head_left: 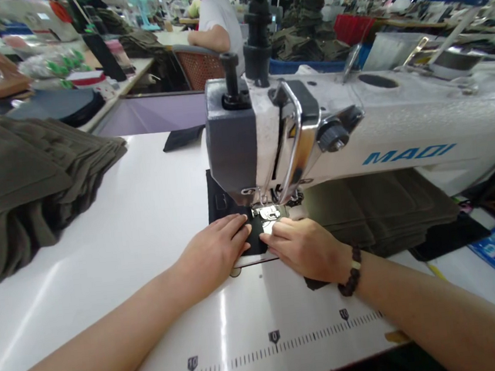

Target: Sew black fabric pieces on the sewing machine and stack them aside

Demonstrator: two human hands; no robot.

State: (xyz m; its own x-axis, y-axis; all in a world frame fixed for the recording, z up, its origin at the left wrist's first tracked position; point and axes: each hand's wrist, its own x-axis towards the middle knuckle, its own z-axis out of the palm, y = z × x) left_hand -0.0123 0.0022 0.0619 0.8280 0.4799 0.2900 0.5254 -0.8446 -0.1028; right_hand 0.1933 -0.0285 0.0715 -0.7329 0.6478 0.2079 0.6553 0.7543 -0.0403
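Note:
A black fabric piece (223, 204) lies flat on the sewing machine bed, under and left of the presser foot (270, 209). My left hand (220, 244) rests on this piece with its fingers stretched out flat. On the other side of the needle area, my right hand (302, 247) has its fingers curled, with thumb and fingertips closed at the fabric's right edge. The sewing machine (383, 130) reaches in from the right, its head above both hands. A beaded bracelet (351, 272) circles my right wrist.
A stack of olive-brown fabric panels (21, 180) lies at the left; more panels (378, 210) lie under the machine arm. A small black strip (183, 138) sits behind the fabric. A ruler scale (275, 339) marks the front edge. Another person (219, 26) sits beyond the table.

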